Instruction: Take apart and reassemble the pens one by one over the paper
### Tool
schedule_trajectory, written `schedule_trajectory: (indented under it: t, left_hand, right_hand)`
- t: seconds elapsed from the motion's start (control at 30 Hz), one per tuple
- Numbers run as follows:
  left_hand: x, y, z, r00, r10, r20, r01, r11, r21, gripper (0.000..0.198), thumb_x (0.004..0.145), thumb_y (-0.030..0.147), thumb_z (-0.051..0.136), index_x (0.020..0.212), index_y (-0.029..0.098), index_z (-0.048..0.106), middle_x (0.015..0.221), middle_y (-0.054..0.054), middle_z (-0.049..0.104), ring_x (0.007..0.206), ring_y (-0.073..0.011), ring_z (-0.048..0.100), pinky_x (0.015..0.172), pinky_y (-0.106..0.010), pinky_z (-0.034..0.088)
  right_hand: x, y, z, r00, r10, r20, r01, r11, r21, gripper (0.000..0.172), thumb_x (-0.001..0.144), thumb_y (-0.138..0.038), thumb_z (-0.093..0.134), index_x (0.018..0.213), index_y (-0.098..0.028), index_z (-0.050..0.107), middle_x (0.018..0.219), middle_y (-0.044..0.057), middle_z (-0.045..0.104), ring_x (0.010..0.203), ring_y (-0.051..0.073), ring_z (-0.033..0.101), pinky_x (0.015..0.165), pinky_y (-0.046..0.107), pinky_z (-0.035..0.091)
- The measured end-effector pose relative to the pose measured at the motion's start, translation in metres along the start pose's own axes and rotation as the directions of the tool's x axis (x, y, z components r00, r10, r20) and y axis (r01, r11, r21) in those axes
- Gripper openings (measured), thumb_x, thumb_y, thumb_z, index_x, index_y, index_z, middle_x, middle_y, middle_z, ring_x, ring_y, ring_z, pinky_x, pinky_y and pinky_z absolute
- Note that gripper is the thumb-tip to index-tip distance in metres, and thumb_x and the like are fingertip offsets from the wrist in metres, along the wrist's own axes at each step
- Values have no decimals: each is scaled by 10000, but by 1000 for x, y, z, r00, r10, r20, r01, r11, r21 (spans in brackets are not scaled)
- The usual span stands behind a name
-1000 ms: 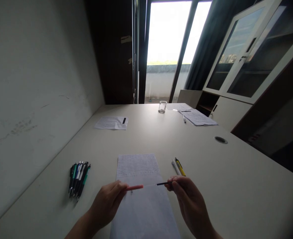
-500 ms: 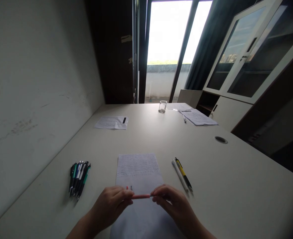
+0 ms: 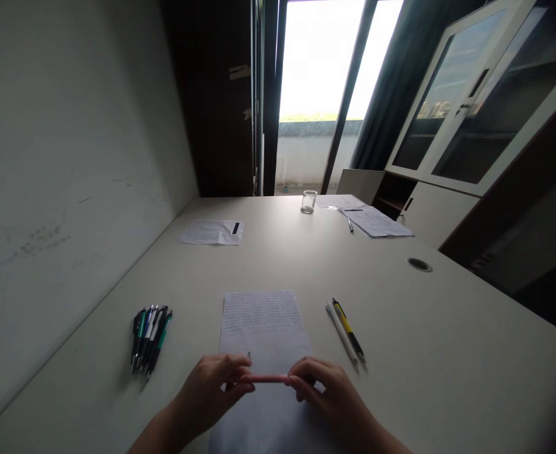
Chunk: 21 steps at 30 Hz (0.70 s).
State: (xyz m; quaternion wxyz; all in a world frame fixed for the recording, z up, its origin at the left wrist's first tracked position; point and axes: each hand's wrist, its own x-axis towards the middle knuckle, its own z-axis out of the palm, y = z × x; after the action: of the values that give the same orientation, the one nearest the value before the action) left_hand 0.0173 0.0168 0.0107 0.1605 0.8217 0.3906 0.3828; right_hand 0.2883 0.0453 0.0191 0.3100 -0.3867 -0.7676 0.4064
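Note:
A slim pink pen barrel [image 3: 267,379] lies level between my two hands, above the paper sheet [image 3: 261,315]. My left hand [image 3: 212,381] pinches its left end between thumb and fingers. A small dark metal pen part [image 3: 249,355] sticks up by the left fingertips; whether the hand holds it I cannot tell. My right hand [image 3: 328,384] is closed on the barrel's right end, its fingertips hiding that end. Handwriting covers the sheet's upper part.
Several pens [image 3: 150,340] lie bunched at the left. A white pen [image 3: 341,334] and a yellow-black pen [image 3: 350,331] lie at the right. Farther back are a glass jar [image 3: 308,202], loose papers [image 3: 212,232], stacked papers [image 3: 377,222] and a cable hole [image 3: 419,265].
My right fingers have moved from a thin dark rod at the barrel's right end onto the barrel itself; the rod no longer shows. The pink bit near my left fingertips is out of sight.

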Motion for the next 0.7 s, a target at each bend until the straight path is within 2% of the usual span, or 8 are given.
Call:
schedule_trajectory:
  t: [0.17, 0.3, 0.4, 0.53, 0.7]
  left_hand:
    - [-1, 0, 0, 1000, -25, -8, 25, 1000, 8, 169, 927, 322, 680, 976, 200, 573, 766, -15, 731, 601, -127, 681, 598, -198, 538]
    - [1, 0, -2, 1000, -6, -10, 6, 999, 32, 159, 948, 331, 647, 916, 178, 620, 714, -22, 697, 567, -122, 644, 575, -195, 514]
    - [1, 0, -3, 1000, -2, -14, 2, 1000, 25, 146, 950, 315, 645, 923, 172, 631, 714, -24, 689, 573, -123, 632, 571, -197, 500]
    - [0, -1, -2, 1000, 9, -6, -9, 1000, 23, 123, 937, 286, 665, 932, 171, 622, 709, -20, 682, 569, -124, 616, 573, -202, 484]
    - [0, 0, -1, 1000, 9, 10, -9, 1000, 27, 133, 958, 298, 633, 917, 175, 603, 698, -14, 675, 554, -121, 600, 590, -210, 490]
  right_hand:
    - [0, 3, 1, 1000, -3, 3, 3, 1000, 22, 284, 973, -395, 564, 843, -180, 697, 738, 35, 689, 600, 135, 640, 595, 229, 486]
    - [0, 1, -1, 997, -34, -63, 34, 999, -5, 168, 927, -359, 627, 948, -204, 688, 864, 46, 700, 631, 134, 651, 585, 221, 506]
    - [0, 0, -1, 994, -40, -99, 39, 999, -8, 147, 928, -351, 630, 927, -213, 680, 843, 35, 693, 614, 133, 651, 566, 219, 510]
    - [1, 0, 0, 996, -28, -80, 29, 999, 19, 207, 954, -378, 596, 859, -209, 669, 802, 29, 681, 576, 131, 653, 519, 213, 495]
    - [0, 3, 2, 997, -27, -70, 26, 999, -24, 222, 955, -373, 597, 832, -200, 664, 745, 18, 669, 559, 128, 635, 550, 223, 491]
